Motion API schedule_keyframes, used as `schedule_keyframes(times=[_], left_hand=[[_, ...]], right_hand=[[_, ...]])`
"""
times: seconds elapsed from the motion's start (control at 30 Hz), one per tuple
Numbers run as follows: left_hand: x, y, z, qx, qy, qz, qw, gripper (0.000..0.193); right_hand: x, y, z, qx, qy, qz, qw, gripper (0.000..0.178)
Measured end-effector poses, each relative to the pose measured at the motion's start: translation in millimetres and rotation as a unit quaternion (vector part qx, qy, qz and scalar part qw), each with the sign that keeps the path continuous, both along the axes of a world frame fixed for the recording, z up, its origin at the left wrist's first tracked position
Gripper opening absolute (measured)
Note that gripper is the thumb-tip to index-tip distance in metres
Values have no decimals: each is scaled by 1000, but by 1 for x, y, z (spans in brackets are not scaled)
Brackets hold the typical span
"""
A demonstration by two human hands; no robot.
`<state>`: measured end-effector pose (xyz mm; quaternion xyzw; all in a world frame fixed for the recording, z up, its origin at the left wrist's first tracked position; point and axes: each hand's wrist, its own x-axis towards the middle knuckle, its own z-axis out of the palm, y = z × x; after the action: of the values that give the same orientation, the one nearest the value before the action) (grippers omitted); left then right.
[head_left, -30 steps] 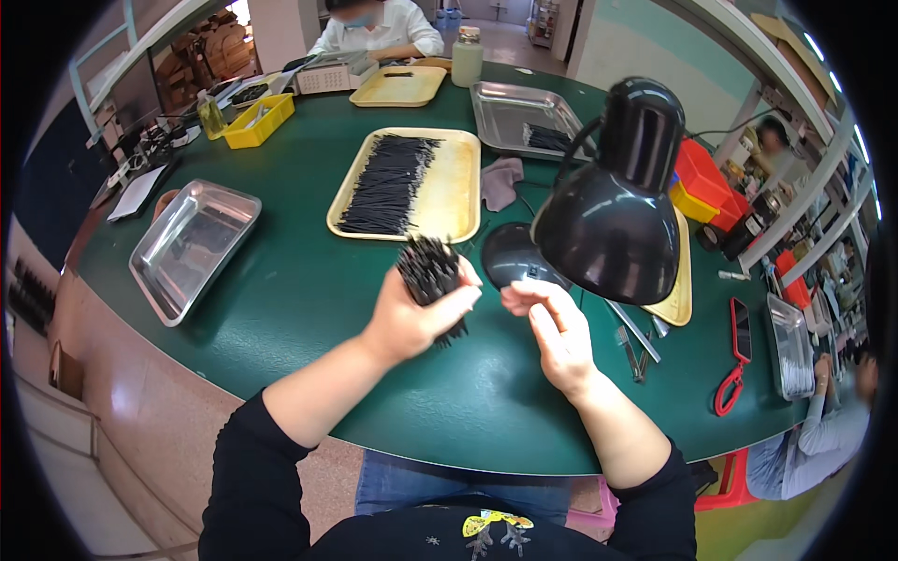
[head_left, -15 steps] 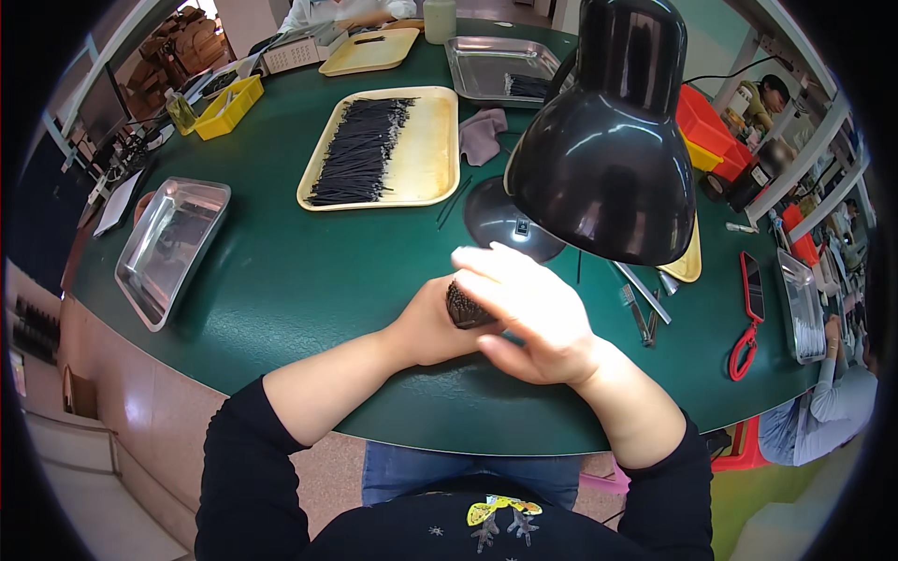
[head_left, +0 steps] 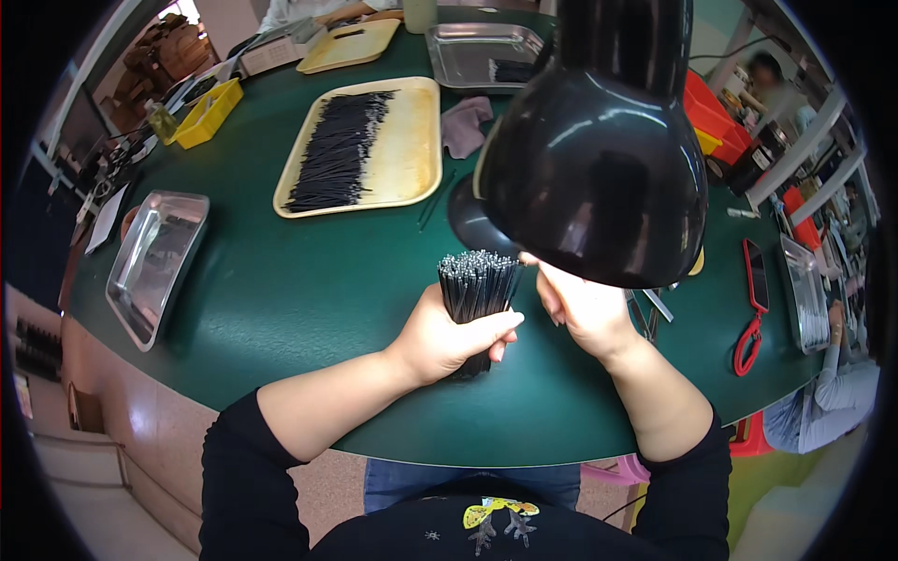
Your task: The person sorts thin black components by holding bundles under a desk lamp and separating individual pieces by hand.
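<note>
My left hand [head_left: 440,337] is closed round a thick upright bundle of thin black wires [head_left: 475,290], with their silvery tips showing at the top. The bundle's lower end reaches down to the green tabletop or close to it. Just right of the bundle's top is my right hand [head_left: 594,313], its fingers partly bent and apart, one fingertip close to the wire tips. I see nothing held in it, though the lamp's black shade [head_left: 599,178] hides part of the hand. More black wires [head_left: 339,150] lie side by side in a cream tray [head_left: 402,182] beyond.
A metal tray [head_left: 154,280] stands at the left. At the far side are a wider metal tray [head_left: 468,61], a grey cloth [head_left: 465,126] and a yellow bin [head_left: 208,114]. Tweezers [head_left: 645,318], a phone [head_left: 755,276] with a red strap and a clear tray [head_left: 804,290] lie right.
My right hand has come off the bundle's top and moved right, partly under the lamp shade. The bundle in my left hand now stands upright with its tips uncovered. The view has shifted slightly.
</note>
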<state>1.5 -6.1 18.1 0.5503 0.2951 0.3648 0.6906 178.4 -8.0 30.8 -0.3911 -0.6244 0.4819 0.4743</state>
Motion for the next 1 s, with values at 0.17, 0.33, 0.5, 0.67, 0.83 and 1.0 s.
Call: schedule_keyframes(times=[0.17,0.33,0.5,0.67,0.83,1.0], left_hand=[[8,-1,3,-65,-3,-31,997,8],[4,-5,0,-142,-47,-31,988,12],[-2,-7,6,-186,-101,-51,976,15],[-8,-7,5,-209,-88,-87,970,17],[-8,-8,3,-289,-142,-101,942,17],[-3,-9,9,-253,-69,-52,964,10]], right_hand=[[0,1,-11,-114,27,104,988,16],[3,-1,-13,116,-94,23,989,17],[13,-6,-13,-26,-22,65,997,22],[18,-1,-14,-132,59,142,979,9],[6,-7,-11,-173,93,127,972,11],[11,-5,-23,-67,25,56,996,25]])
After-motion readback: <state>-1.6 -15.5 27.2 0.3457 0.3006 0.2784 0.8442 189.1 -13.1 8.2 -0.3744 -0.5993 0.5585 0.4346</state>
